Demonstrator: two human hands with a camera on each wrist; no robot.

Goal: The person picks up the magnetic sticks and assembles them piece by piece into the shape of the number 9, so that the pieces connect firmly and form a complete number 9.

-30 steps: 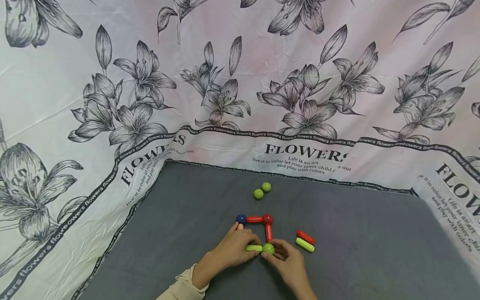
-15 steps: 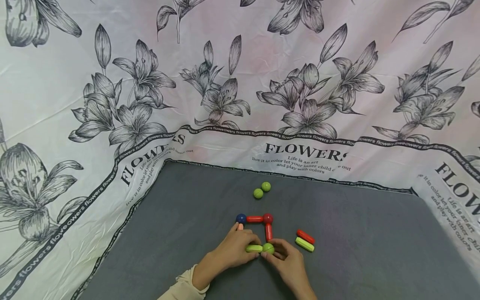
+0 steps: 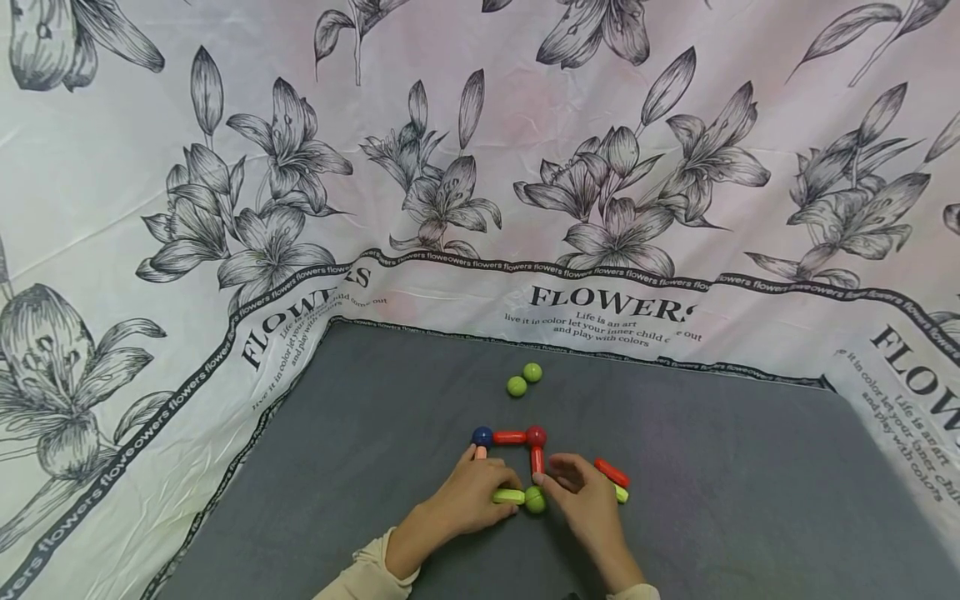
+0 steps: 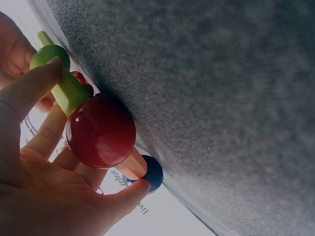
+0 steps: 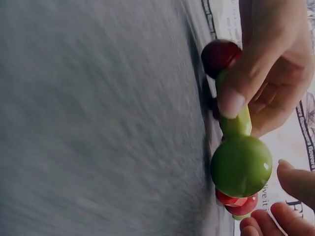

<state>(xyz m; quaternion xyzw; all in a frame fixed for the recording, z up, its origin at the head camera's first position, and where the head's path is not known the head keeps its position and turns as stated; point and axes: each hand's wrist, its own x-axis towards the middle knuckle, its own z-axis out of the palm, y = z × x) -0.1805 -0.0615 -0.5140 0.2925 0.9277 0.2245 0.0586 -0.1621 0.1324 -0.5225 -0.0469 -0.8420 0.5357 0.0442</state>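
Observation:
On the grey table, a frame of balls and rods lies in front of me. My left hand (image 3: 472, 496) pinches its yellow-green rod (image 3: 509, 497), which runs from a red ball (image 4: 101, 132) to a green ball (image 5: 241, 166). The red ball is hidden under that hand in the head view. A salmon rod (image 4: 132, 164) leads to the blue ball (image 3: 482, 437), with a left fingertip beside it. Red rods (image 3: 510, 437) and another red ball (image 3: 536, 436) form the far corner. My right hand (image 3: 592, 504) holds nothing, its fingers relaxed just right of the green ball.
Two loose green balls (image 3: 517, 387) lie farther back on the table. A loose red rod (image 3: 612, 472) and a yellow-green rod (image 3: 622, 493), partly covered by my right hand, lie to the right. A flower-printed cloth (image 3: 450, 292) hangs behind and at the sides.
My right hand has let go of the green ball and moved a little right and away from me. The left hand stays in place on the yellow-green rod.

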